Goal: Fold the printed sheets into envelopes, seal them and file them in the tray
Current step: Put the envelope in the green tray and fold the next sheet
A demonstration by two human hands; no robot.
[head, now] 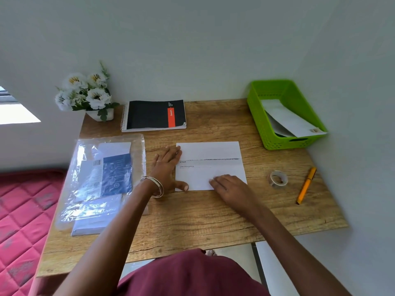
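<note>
At frame centre the folded sheet (210,165) lies under both flat, open hands, left (167,167) at its left edge, right (232,188) on the lower flap, which should sweep firmly outward to sharpen the crease.

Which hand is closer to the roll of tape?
The right hand. It presses on the printed sheet, just left of the tape roll. The left hand lies beyond it, at the sheet's far left edge.

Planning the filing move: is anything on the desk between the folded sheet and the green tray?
Nothing visible. The folded sheet lies under both hands, and bare wood runs from it to the green tray. The tape roll and pen sit to the right, off that path.
</note>
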